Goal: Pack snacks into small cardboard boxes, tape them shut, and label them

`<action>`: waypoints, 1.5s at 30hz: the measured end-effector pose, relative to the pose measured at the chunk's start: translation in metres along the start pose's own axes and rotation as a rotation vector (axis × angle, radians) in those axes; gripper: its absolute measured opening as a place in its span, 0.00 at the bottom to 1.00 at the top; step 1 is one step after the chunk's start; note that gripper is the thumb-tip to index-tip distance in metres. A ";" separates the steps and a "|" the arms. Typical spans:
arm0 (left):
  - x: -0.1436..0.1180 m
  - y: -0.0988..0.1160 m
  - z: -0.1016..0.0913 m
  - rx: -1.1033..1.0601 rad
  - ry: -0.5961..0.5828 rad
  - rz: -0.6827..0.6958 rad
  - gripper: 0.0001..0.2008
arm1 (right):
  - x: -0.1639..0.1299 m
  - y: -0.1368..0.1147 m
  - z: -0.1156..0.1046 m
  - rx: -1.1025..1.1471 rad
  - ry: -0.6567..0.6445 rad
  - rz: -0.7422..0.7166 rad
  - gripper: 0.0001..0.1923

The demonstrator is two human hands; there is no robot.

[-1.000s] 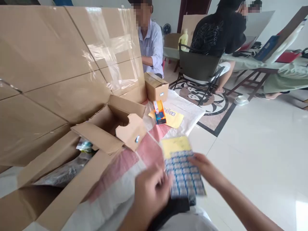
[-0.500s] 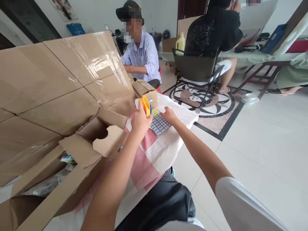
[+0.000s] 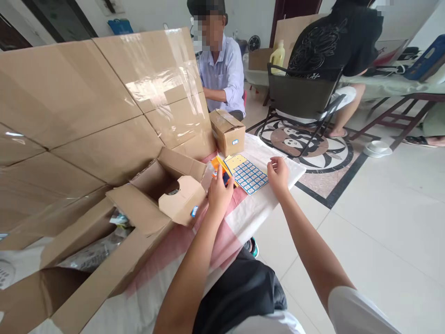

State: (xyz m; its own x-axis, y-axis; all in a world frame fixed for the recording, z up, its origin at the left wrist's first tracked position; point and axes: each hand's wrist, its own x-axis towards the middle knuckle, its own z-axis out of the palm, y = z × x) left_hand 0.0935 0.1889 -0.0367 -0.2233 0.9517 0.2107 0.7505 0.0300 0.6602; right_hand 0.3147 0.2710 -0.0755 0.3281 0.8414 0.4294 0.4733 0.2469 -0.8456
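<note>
My left hand [image 3: 219, 189] pinches the orange tool [image 3: 220, 165] just above the white cloth [image 3: 278, 195]; my right hand [image 3: 278, 172], fingers loosely curled and holding nothing, hovers just right of the sticker sheet [image 3: 247, 172] lying there. I judge I'm labelling; next calls for peeling one sticker cleanly.

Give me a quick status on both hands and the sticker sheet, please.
Left hand grips orange tool. Right hand open, empty, beside sticker sheet lying flat on cloth. Small box just behind.
</note>
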 end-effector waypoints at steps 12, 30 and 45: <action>0.014 -0.034 0.030 -0.551 0.104 -0.006 0.33 | -0.047 -0.049 0.049 -0.018 -0.523 -0.176 0.13; 0.004 -0.001 0.015 -0.502 0.049 0.069 0.28 | -0.014 -0.060 0.049 -0.197 -0.382 -0.223 0.13; -0.190 -0.040 -0.135 -0.639 0.161 0.060 0.07 | -0.071 -0.128 -0.053 -0.210 -0.016 -0.402 0.14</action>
State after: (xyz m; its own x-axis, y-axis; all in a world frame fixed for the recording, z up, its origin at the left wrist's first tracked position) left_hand 0.0219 -0.0348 -0.0053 -0.3201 0.8871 0.3325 0.2585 -0.2558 0.9315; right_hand 0.2741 0.1539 0.0189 0.0731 0.7063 0.7041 0.7165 0.4539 -0.5297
